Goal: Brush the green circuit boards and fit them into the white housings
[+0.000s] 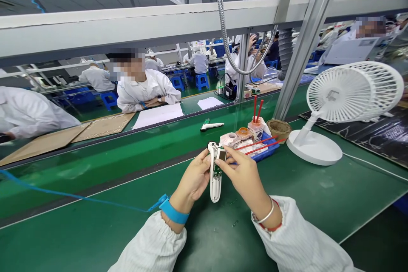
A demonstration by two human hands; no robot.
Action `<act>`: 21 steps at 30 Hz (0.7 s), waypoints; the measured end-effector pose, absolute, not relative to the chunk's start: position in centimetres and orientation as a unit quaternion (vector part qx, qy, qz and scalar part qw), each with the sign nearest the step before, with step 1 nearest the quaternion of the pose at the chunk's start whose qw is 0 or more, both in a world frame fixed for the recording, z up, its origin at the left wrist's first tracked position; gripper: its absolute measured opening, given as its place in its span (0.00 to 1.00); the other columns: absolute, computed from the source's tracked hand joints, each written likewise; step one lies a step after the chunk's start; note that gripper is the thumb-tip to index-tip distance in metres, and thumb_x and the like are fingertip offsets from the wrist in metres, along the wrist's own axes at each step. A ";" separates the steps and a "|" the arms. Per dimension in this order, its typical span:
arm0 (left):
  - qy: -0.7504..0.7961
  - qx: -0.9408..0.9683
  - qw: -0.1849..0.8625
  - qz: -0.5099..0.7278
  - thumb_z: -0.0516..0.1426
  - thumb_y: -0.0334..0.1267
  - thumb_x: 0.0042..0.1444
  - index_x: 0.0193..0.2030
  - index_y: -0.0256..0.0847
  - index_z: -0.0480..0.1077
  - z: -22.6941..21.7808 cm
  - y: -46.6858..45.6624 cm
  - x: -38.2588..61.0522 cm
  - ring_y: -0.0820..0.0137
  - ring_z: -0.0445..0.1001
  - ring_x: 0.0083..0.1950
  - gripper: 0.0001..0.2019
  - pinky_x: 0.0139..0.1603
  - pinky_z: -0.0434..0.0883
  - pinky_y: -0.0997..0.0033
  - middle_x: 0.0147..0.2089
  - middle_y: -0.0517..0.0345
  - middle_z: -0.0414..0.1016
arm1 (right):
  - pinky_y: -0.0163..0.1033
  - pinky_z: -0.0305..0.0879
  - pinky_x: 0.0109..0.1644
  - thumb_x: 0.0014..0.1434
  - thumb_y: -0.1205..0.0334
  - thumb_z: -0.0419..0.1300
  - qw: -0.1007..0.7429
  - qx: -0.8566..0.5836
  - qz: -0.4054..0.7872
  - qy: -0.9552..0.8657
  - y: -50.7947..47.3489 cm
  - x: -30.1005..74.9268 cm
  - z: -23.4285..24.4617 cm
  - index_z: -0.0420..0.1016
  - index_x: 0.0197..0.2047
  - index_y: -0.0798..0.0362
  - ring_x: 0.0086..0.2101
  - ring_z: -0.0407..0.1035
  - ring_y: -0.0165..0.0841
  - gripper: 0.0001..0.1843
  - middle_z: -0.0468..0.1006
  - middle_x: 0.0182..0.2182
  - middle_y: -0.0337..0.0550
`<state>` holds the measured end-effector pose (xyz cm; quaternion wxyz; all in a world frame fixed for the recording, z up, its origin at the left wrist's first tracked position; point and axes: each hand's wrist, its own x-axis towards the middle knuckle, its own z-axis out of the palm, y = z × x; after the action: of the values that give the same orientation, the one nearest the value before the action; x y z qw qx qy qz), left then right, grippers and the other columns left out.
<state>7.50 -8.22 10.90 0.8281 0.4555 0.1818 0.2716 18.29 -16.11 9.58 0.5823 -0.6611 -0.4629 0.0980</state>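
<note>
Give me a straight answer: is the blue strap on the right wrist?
No, the blue strap is on the left wrist; the right wrist wears a silver bangle.

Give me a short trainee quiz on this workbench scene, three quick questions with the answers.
1. Which wrist wears the blue fabric anti-static strap?
2. The left hand and right hand hold a white plastic housing. What colour is the flat circuit board in it: A red, B green, C blue?
3. True or false: the white round desk fan stands right of the housing.

Key: 1 left; 2 B; 3 true.
</note>
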 end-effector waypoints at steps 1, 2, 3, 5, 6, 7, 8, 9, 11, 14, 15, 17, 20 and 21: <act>0.177 0.453 0.829 0.275 0.59 0.34 0.54 0.56 0.38 0.64 10.8 -8.3 7.5 0.66 0.72 0.49 0.22 0.49 0.68 0.69 0.49 0.49 0.73 | 0.36 0.72 0.36 0.54 0.57 0.62 0.580 -0.660 0.088 -0.469 -16.1 18.3 9.5 0.70 0.53 0.59 0.30 0.70 0.32 0.25 0.73 0.34 0.47; 0.172 0.450 0.831 0.279 0.59 0.34 0.54 0.57 0.38 0.63 10.8 -8.3 7.5 0.65 0.71 0.50 0.22 0.50 0.68 0.68 0.49 0.49 0.73 | 0.36 0.72 0.36 0.54 0.58 0.63 0.578 -0.658 0.076 -0.476 -16.0 18.2 9.3 0.70 0.53 0.59 0.30 0.70 0.32 0.24 0.73 0.35 0.47; 0.168 0.446 0.833 0.282 0.59 0.34 0.54 0.57 0.38 0.63 10.7 -8.3 7.6 0.65 0.71 0.51 0.23 0.52 0.67 0.68 0.49 0.49 0.73 | 0.37 0.72 0.35 0.54 0.59 0.63 0.576 -0.656 0.061 -0.483 -16.0 18.2 9.2 0.71 0.53 0.58 0.30 0.70 0.33 0.23 0.73 0.35 0.47; 0.159 0.440 0.837 0.283 0.59 0.34 0.54 0.56 0.38 0.63 10.5 -8.2 7.6 0.64 0.70 0.52 0.22 0.53 0.66 0.67 0.50 0.48 0.73 | 0.37 0.71 0.33 0.54 0.61 0.63 0.571 -0.655 0.028 -0.494 -15.9 18.1 8.9 0.71 0.53 0.58 0.30 0.69 0.33 0.22 0.73 0.34 0.46; 0.155 0.438 0.839 0.282 0.59 0.33 0.54 0.56 0.38 0.64 10.4 -8.2 7.6 0.64 0.70 0.52 0.22 0.53 0.66 0.67 0.50 0.48 0.73 | 0.38 0.71 0.33 0.55 0.62 0.63 0.566 -0.654 0.013 -0.501 -15.9 18.0 8.7 0.71 0.53 0.58 0.30 0.69 0.33 0.22 0.73 0.33 0.45; 0.152 0.436 0.841 0.281 0.59 0.33 0.54 0.56 0.39 0.64 10.4 -8.2 7.6 0.64 0.71 0.52 0.22 0.52 0.66 0.68 0.50 0.48 0.73 | 0.38 0.71 0.33 0.55 0.62 0.63 0.560 -0.655 -0.003 -0.507 -15.9 18.0 8.7 0.71 0.53 0.58 0.30 0.69 0.34 0.22 0.73 0.33 0.45; 0.150 0.435 0.842 0.280 0.59 0.33 0.54 0.55 0.39 0.64 10.3 -8.2 7.6 0.65 0.71 0.50 0.21 0.51 0.66 0.68 0.49 0.49 0.73 | 0.39 0.70 0.33 0.56 0.62 0.62 0.549 -0.659 -0.022 -0.513 -15.9 18.0 8.6 0.70 0.53 0.58 0.30 0.69 0.34 0.21 0.74 0.33 0.45; 0.148 0.435 0.843 0.279 0.59 0.33 0.54 0.55 0.39 0.65 10.3 -8.2 7.6 0.66 0.72 0.49 0.21 0.50 0.67 0.70 0.49 0.49 0.73 | 0.40 0.70 0.34 0.56 0.61 0.62 0.535 -0.666 -0.047 -0.518 -15.9 17.9 8.5 0.71 0.53 0.58 0.30 0.69 0.35 0.21 0.74 0.34 0.46; 0.143 0.436 0.844 0.279 0.59 0.33 0.54 0.55 0.38 0.65 10.4 -8.2 7.6 0.69 0.72 0.44 0.21 0.46 0.68 0.72 0.47 0.49 0.74 | 0.43 0.68 0.37 0.56 0.59 0.62 0.502 -0.680 -0.103 -0.525 -16.0 18.0 8.5 0.72 0.52 0.58 0.31 0.69 0.37 0.20 0.75 0.34 0.46; 0.135 0.437 0.846 0.275 0.58 0.33 0.54 0.55 0.38 0.66 10.5 -8.4 7.5 0.72 0.71 0.40 0.21 0.43 0.67 0.74 0.47 0.50 0.74 | 0.45 0.66 0.40 0.57 0.57 0.61 0.484 -0.675 -0.159 -0.534 -16.0 18.1 8.4 0.72 0.51 0.58 0.34 0.68 0.39 0.20 0.76 0.35 0.47; 0.132 0.436 0.846 0.277 0.58 0.34 0.55 0.55 0.39 0.66 10.6 -8.5 7.5 0.72 0.71 0.40 0.20 0.43 0.67 0.75 0.47 0.50 0.74 | 0.45 0.66 0.40 0.58 0.57 0.60 0.488 -0.666 -0.163 -0.540 -16.0 18.1 8.3 0.72 0.52 0.58 0.35 0.67 0.39 0.21 0.75 0.35 0.47; 0.128 0.440 0.840 0.290 0.56 0.36 0.57 0.55 0.38 0.67 10.6 -8.7 7.5 0.72 0.70 0.40 0.18 0.42 0.67 0.75 0.48 0.50 0.73 | 0.44 0.66 0.40 0.59 0.56 0.58 0.500 -0.649 -0.167 -0.549 -16.0 18.1 8.2 0.71 0.53 0.58 0.35 0.67 0.39 0.21 0.75 0.36 0.48; 0.130 0.469 0.811 0.324 0.53 0.41 0.59 0.53 0.37 0.68 10.7 -9.3 7.6 0.71 0.70 0.43 0.17 0.44 0.66 0.73 0.50 0.49 0.72 | 0.44 0.66 0.39 0.60 0.57 0.57 0.512 -0.621 -0.176 -0.567 -16.0 18.0 8.0 0.70 0.54 0.58 0.35 0.67 0.38 0.21 0.75 0.35 0.48; 0.131 0.484 0.800 0.331 0.53 0.42 0.59 0.53 0.38 0.68 10.6 -9.5 7.6 0.70 0.70 0.44 0.17 0.46 0.66 0.73 0.51 0.49 0.72 | 0.44 0.66 0.39 0.61 0.58 0.56 0.515 -0.611 -0.179 -0.575 -15.9 17.9 8.0 0.69 0.54 0.58 0.34 0.67 0.38 0.20 0.75 0.35 0.48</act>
<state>7.61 -9.45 10.64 0.7996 0.4838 0.1307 0.3310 17.89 -15.92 7.98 0.5146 -0.6108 -0.5746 -0.1791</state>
